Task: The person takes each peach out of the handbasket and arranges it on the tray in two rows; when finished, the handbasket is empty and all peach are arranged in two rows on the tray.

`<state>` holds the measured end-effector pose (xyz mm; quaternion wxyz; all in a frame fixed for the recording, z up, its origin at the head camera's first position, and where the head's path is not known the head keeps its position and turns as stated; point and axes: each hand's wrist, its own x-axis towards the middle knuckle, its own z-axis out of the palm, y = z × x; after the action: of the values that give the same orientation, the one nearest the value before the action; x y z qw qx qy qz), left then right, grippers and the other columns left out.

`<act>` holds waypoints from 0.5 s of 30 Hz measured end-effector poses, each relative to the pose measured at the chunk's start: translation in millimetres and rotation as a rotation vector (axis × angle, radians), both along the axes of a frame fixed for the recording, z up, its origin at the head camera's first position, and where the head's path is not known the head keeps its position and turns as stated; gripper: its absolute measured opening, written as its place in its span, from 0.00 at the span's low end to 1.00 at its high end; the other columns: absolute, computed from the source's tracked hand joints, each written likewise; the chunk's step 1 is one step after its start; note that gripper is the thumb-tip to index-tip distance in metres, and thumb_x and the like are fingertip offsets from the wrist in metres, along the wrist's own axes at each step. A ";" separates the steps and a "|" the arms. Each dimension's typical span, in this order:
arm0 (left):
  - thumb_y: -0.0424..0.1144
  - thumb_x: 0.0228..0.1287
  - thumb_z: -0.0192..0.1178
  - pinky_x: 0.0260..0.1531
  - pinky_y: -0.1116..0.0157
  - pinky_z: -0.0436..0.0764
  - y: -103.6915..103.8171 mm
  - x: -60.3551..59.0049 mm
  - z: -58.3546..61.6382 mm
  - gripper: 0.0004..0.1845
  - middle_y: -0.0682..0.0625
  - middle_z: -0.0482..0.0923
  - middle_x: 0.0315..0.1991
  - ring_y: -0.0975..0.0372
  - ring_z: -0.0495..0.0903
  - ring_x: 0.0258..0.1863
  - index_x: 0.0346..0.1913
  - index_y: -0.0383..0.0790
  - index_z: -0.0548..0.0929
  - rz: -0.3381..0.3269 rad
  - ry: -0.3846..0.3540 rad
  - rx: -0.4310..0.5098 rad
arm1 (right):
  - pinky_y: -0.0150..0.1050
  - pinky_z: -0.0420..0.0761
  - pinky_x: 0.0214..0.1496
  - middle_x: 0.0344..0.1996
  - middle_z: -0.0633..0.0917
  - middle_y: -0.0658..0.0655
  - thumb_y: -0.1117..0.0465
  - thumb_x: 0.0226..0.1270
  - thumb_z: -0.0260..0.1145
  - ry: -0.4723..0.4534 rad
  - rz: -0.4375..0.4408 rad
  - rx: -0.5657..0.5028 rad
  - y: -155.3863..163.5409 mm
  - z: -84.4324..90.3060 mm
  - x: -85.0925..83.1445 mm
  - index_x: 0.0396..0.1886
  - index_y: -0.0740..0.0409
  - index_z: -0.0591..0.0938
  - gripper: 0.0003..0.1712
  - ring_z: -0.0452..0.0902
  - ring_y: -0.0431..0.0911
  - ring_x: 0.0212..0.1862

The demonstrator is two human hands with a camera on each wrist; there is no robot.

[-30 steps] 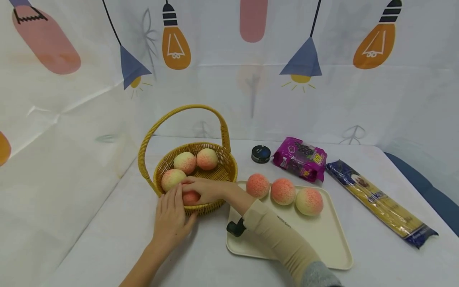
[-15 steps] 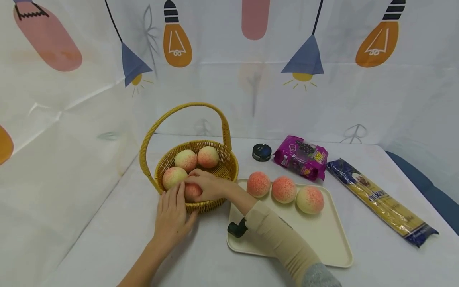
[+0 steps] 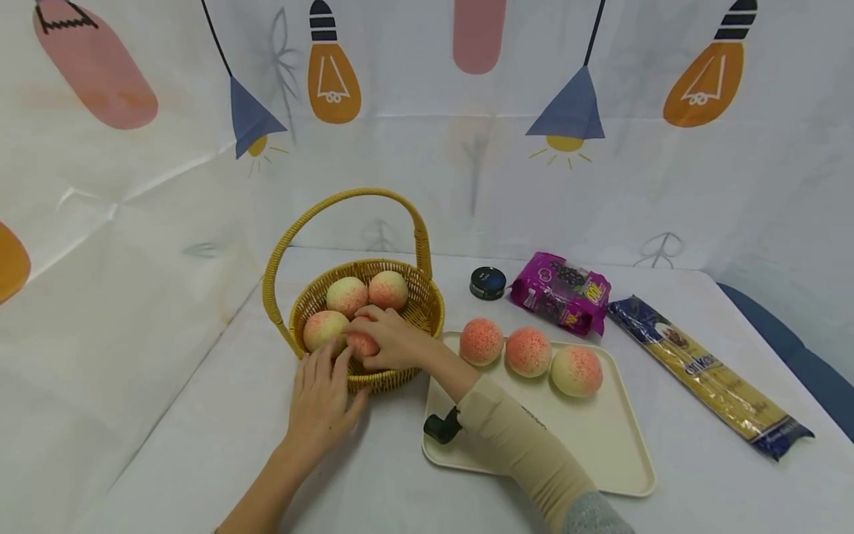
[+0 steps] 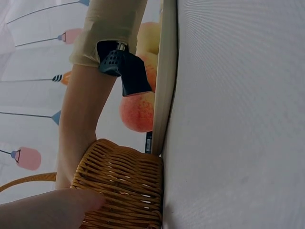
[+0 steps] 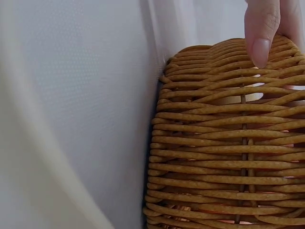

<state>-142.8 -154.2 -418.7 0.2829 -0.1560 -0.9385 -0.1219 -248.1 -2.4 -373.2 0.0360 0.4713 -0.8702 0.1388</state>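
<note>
A yellow-brown wicker basket (image 3: 383, 383) with a tall handle stands on the white table at centre-left. My left hand (image 3: 319, 400) grips its near-left rim, fingers over the edge and thumb against the outer wall; the right wrist view shows that thumb (image 5: 261, 45) on the weave. Inside the basket my right hand (image 3: 399, 344) holds a pinkish peach (image 3: 362, 345) near the front, partly hidden by its fingers. Three more peaches lie in there: one at the left (image 3: 324, 330), two at the back (image 3: 368, 294).
Right of the basket, a cream tray (image 3: 600, 456) carries three peaches (image 3: 528, 352) along its far side; my right forearm crosses it. Behind are a round black tin (image 3: 488, 283) and a purple packet (image 3: 562, 294). A long yellow-and-blue packet (image 3: 710, 374) lies at the right.
My right hand has shifted slightly back, away from the near rim, with the peach. The left fingers reach over the rim a little more loosely. The head view has tilted slightly.
</note>
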 end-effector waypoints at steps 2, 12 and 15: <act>0.46 0.50 0.67 0.59 0.45 0.52 -0.2 0.2 0.6 0.34 0.34 0.60 0.60 0.42 0.58 0.59 0.58 0.32 0.68 -0.003 -0.012 0.002 | 0.42 0.61 0.57 0.59 0.67 0.55 0.54 0.56 0.66 0.018 -0.008 -0.002 0.1 0.0 0.2 0.60 0.47 0.71 0.30 0.60 0.44 0.62; 0.47 0.53 0.64 0.60 0.45 0.51 -0.3 0.7 1.8 0.32 0.34 0.60 0.61 0.43 0.57 0.61 0.57 0.32 0.69 0.015 -0.054 -0.003 | 0.43 0.63 0.53 0.60 0.68 0.57 0.55 0.59 0.63 0.157 0.017 -0.051 3.7 1.3 2.7 0.56 0.45 0.74 0.23 0.68 0.46 0.55; 0.47 0.52 0.65 0.59 0.45 0.51 -0.4 0.9 2.0 0.30 0.33 0.61 0.60 0.43 0.57 0.60 0.54 0.33 0.71 0.013 -0.048 -0.002 | 0.42 0.66 0.52 0.59 0.69 0.56 0.55 0.59 0.63 0.184 0.008 -0.081 5.6 2.0 4.4 0.55 0.44 0.75 0.22 0.69 0.48 0.53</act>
<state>-141.9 -154.6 -416.6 0.2611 -0.1471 -0.9461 -0.1230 -243.7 3.2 -371.2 0.1343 0.4835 -0.8551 0.1301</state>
